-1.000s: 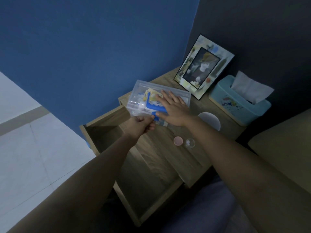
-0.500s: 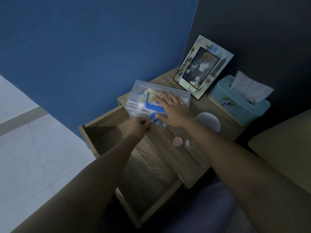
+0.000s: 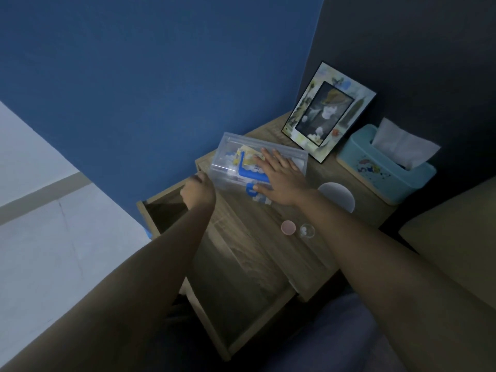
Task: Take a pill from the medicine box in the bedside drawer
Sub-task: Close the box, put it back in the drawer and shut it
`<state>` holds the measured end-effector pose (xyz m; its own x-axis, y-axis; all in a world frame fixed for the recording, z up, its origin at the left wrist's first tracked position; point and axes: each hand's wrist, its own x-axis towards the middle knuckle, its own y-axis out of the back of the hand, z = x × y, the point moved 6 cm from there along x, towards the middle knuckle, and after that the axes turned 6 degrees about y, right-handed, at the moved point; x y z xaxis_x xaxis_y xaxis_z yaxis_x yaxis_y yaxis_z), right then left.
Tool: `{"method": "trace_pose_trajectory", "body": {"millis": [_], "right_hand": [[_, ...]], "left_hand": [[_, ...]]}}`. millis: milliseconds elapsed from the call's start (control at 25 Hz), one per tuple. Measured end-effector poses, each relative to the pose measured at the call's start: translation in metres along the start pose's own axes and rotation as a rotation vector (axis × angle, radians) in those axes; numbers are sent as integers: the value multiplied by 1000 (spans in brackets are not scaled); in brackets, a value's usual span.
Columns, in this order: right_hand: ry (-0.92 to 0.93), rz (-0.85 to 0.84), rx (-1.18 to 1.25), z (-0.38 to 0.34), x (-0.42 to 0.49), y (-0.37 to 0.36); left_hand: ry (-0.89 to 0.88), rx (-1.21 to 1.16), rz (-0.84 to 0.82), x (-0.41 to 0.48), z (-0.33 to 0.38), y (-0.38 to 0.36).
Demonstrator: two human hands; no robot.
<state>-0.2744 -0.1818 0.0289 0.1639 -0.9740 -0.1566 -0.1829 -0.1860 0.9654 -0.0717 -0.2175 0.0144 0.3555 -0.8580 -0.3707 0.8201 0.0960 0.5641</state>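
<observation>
The clear plastic medicine box (image 3: 230,154), with a blue latch on its front, lies on the wooden bedside table (image 3: 316,253) near the blue wall. My right hand (image 3: 280,182) lies spread over the lid, thumb against the front edge by the latch. My left hand (image 3: 199,191) is curled at the box's left end and touches its corner. Below the hands, the drawer (image 3: 241,285) stands pulled out, its inside dark. A pink cap (image 3: 288,227) and a small clear vial (image 3: 307,231) with white pills sit on the tabletop in front of the box.
A picture frame (image 3: 328,111) leans against the dark wall behind the box. A teal tissue box (image 3: 386,167) stands at the right, with a white round object (image 3: 336,197) in front of it. Light floor lies to the left, a beige cushion at the far right.
My left hand has left the blue latch and moved left to the box's end. My right hand has stayed flat on the lid.
</observation>
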Motion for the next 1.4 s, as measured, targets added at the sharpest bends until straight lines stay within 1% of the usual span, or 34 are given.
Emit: {"method": "trace_pose_trajectory", "body": {"millis": [80,120,240,360,440,480,520,600,640,680,760,880,960,1040,1240,1400], "right_hand": [[-4,5,-16,1,1,0],[-3,8,-22,1,2,-1],[-1,15,-29,2,2,-2],[-13,-21,22,7,5,-3],[-37,-48,154,10,7,1],[-52,-20,202,13,9,7],[-77,46,215,17,11,15],[-204,224,200,31,12,33],[-301,278,191,41,11,39],[-402,289,176,51,9,43],[-570,227,142,67,4,41],[-697,136,206,80,0,29],[-729,113,326,82,3,20],[-746,134,391,83,5,18],[-741,189,375,78,5,29],[-718,306,374,49,5,60]], "left_hand": [[-146,25,-54,4,28,-1],[-187,56,-88,6,37,-6],[-266,282,-156,12,49,-23],[-302,373,-178,19,48,-31],[-309,386,-179,21,48,-33],[-309,387,-180,22,47,-34],[-304,383,-182,22,47,-33],[-302,374,-180,23,47,-33],[-307,373,-177,24,47,-32],[-313,373,-176,25,47,-32],[-311,373,-181,25,48,-31],[-299,364,-184,27,48,-32],[-282,344,-190,28,48,-32],[-272,324,-192,27,49,-32],[-267,309,-219,27,57,-21],[-344,303,-182,31,79,15]]}}
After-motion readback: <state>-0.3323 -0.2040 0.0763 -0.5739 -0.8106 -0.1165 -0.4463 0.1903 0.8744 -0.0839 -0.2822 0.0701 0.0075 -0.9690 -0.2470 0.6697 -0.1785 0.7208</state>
